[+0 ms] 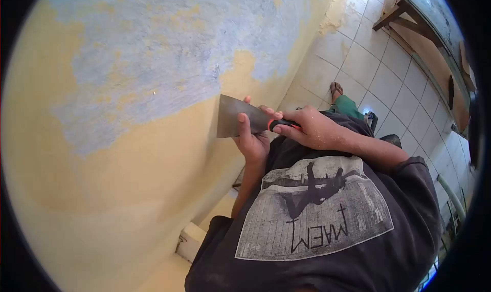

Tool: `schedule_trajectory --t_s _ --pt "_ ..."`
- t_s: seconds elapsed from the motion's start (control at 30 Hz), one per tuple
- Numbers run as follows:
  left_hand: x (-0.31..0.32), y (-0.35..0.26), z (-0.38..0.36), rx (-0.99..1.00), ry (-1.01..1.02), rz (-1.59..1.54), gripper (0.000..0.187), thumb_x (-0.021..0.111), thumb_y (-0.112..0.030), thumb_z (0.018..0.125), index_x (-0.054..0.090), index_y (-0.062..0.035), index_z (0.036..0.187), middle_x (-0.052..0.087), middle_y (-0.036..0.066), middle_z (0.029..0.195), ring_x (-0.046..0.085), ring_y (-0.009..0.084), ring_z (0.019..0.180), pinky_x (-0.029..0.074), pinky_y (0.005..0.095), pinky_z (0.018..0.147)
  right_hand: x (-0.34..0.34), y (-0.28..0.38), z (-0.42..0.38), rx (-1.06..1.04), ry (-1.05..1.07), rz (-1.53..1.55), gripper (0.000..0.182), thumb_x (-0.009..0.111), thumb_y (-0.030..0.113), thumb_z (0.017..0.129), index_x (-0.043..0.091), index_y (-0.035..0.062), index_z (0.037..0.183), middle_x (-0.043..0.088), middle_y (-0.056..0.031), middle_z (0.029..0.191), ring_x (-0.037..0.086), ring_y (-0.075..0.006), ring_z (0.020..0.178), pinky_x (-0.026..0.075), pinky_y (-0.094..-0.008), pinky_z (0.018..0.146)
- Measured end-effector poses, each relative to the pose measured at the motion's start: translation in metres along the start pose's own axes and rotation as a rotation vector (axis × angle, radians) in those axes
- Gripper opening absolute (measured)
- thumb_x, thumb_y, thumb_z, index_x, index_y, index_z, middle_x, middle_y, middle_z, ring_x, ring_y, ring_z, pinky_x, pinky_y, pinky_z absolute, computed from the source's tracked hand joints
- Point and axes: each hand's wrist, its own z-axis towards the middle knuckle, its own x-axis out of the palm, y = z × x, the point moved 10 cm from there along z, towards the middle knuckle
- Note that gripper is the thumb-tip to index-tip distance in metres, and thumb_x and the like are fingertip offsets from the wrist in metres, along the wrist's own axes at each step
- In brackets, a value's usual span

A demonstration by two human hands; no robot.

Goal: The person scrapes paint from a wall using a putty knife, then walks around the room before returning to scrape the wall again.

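Observation:
A wide metal scraper (236,119) with a black and red handle is held between both hands, its blade pointing left beside the wall (128,169). My right hand (319,129) is wrapped round the handle, with pale specks on its skin. My left hand (254,142) pinches the blade, thumb on the near face and fingers partly hidden behind it. The wall is yellow, with a large patch of bluish, scratched surface (153,61) above and left of the scraper.
Tiled floor (368,67) lies beyond the wall. A wooden-framed table (424,23) stands at the upper right. One bare foot (336,90) shows below green cloth (347,106). My dark printed shirt (317,205) fills the lower middle. A pale block (190,242) sits at the wall's base.

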Motion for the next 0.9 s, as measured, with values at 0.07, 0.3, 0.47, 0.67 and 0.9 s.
schedule_trajectory --t_s 0.07,0.3,0.47,0.67,0.9 --pt "-0.009 0.007 -0.002 -0.020 -0.087 0.012 0.048 0.040 -0.036 0.098 0.033 -0.0024 0.132 0.059 0.019 0.085 0.062 0.0296 0.073 0.052 0.0445 0.074 0.002 -0.006 -0.001 0.027 -0.001 -0.017 0.028 0.056 0.031 0.092 0.062 0.0045 0.099 0.056 -0.0165 0.061 0.057 -0.0323 0.056 0.044 -0.0369 0.055" --pt "-0.012 -0.027 -0.010 -0.031 -0.116 0.110 0.047 0.040 -0.037 0.098 0.035 -0.0049 0.132 0.059 0.018 0.086 0.061 0.0288 0.073 0.051 0.0439 0.074 0.013 0.027 0.005 -0.088 -0.005 0.117 0.029 0.057 0.029 0.091 0.062 0.0025 0.100 0.057 -0.0193 0.063 0.057 -0.0367 0.058 0.044 -0.0380 0.056" --pt "-0.002 -0.052 0.000 0.081 -0.013 0.002 0.045 0.039 -0.039 0.098 0.033 -0.0127 0.134 0.060 0.015 0.089 0.063 0.0280 0.076 0.049 0.0459 0.078 0.009 0.042 0.020 -0.102 0.064 -0.006 0.030 0.058 0.031 0.090 0.062 0.0033 0.101 0.056 -0.0203 0.063 0.056 -0.0394 0.061 0.045 -0.0393 0.057" --pt "-0.026 -0.002 -0.007 -0.015 -0.089 -0.006 0.048 0.038 -0.038 0.098 0.032 -0.0044 0.133 0.059 0.019 0.088 0.063 0.0298 0.074 0.051 0.0456 0.075 0.008 0.007 0.004 -0.074 -0.047 -0.017 0.034 0.058 0.034 0.090 0.063 0.0029 0.100 0.060 -0.0196 0.067 0.060 -0.0385 0.066 0.047 -0.0418 0.062" --pt "-0.022 -0.012 -0.003 -0.008 -0.137 0.087 0.048 0.039 -0.037 0.098 0.035 -0.0034 0.132 0.059 0.018 0.087 0.063 0.0283 0.073 0.052 0.0433 0.073 0.016 -0.001 0.008 0.088 0.063 0.021 0.036 0.057 0.036 0.090 0.063 0.0020 0.102 0.059 -0.0198 0.066 0.060 -0.0392 0.067 0.047 -0.0416 0.062"
